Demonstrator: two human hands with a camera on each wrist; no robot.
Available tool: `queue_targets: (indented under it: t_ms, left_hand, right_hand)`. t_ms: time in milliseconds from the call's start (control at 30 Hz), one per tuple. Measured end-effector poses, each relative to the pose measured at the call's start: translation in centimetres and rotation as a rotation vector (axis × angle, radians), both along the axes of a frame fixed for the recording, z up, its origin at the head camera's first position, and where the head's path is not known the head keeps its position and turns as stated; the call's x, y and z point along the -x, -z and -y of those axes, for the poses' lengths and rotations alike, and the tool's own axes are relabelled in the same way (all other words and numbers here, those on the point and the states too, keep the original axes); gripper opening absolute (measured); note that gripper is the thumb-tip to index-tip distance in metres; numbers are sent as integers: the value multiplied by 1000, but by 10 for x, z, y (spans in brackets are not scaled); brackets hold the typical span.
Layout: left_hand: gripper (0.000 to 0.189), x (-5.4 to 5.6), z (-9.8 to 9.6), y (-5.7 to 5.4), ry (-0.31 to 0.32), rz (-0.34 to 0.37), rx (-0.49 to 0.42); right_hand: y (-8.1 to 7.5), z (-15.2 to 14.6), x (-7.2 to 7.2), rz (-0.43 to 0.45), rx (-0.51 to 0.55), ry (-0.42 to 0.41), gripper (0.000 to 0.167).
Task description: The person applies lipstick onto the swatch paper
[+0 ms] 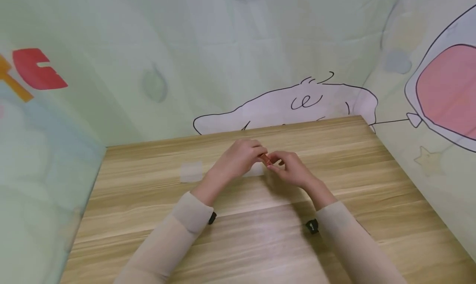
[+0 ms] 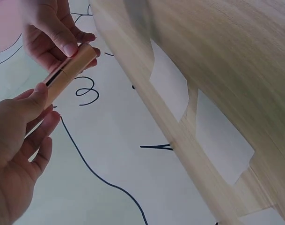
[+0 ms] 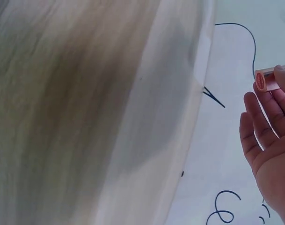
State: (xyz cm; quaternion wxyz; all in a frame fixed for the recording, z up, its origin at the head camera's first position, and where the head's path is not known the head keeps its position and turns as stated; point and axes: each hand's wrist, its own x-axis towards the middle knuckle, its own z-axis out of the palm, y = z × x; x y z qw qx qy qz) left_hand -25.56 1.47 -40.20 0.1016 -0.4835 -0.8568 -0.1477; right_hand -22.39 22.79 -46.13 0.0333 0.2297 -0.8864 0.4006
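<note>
Tube (image 2: 71,71) of shiny copper colour is held up between your two hands, off the table (image 1: 260,230) and over its far half. Your left hand (image 1: 239,158) pinches one end, the thumb on the near side in the left wrist view and the fingertips behind. Your right hand (image 1: 291,168) pinches the other end between thumb and fingers, and its remaining fingers lie loosely bent. A seam runs across the tube near its middle, and the right wrist view shows you a flat end with a red oval mark (image 3: 260,81) on it; any lettering there is too small to read. From your head camera the tube slants down from your left hand towards your right.

White patches lie on the wood-grained table: one (image 1: 191,171) to the left of your left hand, another (image 1: 255,170) partly hidden behind that hand. Your sleeves (image 1: 193,213) are beige, and a small black piece (image 1: 312,226) shows beside the right cuff. Beyond the table's far edge hangs a pale backdrop (image 1: 186,60) with line drawings.
</note>
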Motion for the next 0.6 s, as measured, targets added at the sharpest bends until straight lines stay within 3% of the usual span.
queue_targets:
  t_ms: [300, 600]
  left_hand:
    - [20, -15, 20, -10, -37, -31, -29]
    - [21, -30, 41, -9, -52, -37, -93]
  right_hand:
    - [-15, 7, -7, -25, 55, -108, 18]
    - [-24, 20, -12, -3, 18, -161, 13]
